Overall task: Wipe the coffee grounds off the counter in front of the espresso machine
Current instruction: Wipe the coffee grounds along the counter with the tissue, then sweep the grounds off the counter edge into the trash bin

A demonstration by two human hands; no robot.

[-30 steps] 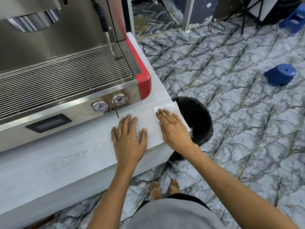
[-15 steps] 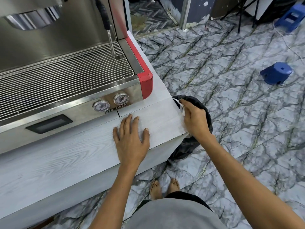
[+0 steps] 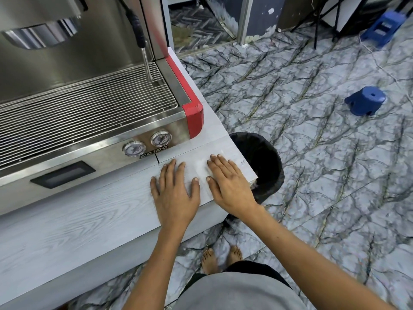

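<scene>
Starting at the left, the espresso machine (image 3: 89, 113) fills that side, its drip grate and two gauges facing the pale wood-grain counter (image 3: 67, 224) that runs along its front. Moving in, the left hand (image 3: 174, 193) lies flat on the counter, palm down, fingers spread and holding nothing, just a brace by the look of it. Just beside it, thumbs nearly meeting, the right hand (image 3: 228, 186) is flat too, fingers together and pointing toward the machine. Between and under those fingers there's a whitish patch (image 3: 202, 168) that may be a thin cloth or tissue pressed down, but it blends with the counter and I can't say for sure. The grounds themselves? Only a few faint dark specks (image 3: 242, 162) show near the counter's right edge, just right of the right hand and clearly its job, not the left's. Beyond that edge and below it stands the black-lined bin (image 3: 263, 157), so my read is the wipe runs rightward, along the counter's long axis, sweeping specks over the lip into the bin. Whatever sits beneath either palm is hidden, and the bin's near side is cut off by the counter corner.
</scene>
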